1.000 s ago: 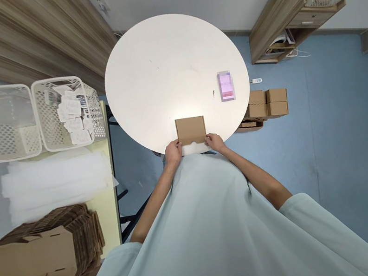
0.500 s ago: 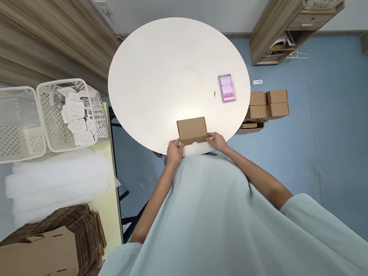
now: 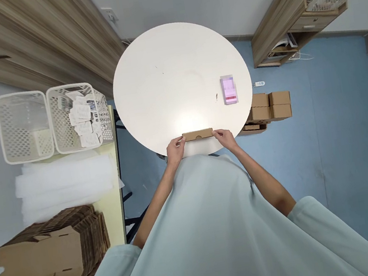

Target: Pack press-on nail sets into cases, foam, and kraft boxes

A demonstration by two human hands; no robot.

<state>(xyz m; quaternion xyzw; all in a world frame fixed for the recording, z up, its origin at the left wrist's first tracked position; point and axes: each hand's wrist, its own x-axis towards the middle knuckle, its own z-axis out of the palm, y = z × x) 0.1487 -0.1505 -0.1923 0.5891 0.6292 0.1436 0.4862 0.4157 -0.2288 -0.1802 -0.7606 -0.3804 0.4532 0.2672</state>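
my left hand [image 3: 174, 151] and right hand [image 3: 226, 139] face each other nearly level, a gap between them, each with thumb and fingers drawn close in a pinch. the fingertips point inward. behind the grip, my left forearm [image 3: 157, 200] and right forearm [image 3: 264, 176] slant back and outward toward the elbows.

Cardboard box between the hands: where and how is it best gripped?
Probably by its two short ends, left hand from the left, right hand from the right: the cardboard box shows a long, narrow face lying crosswise before the person, and both hands are at those ends.
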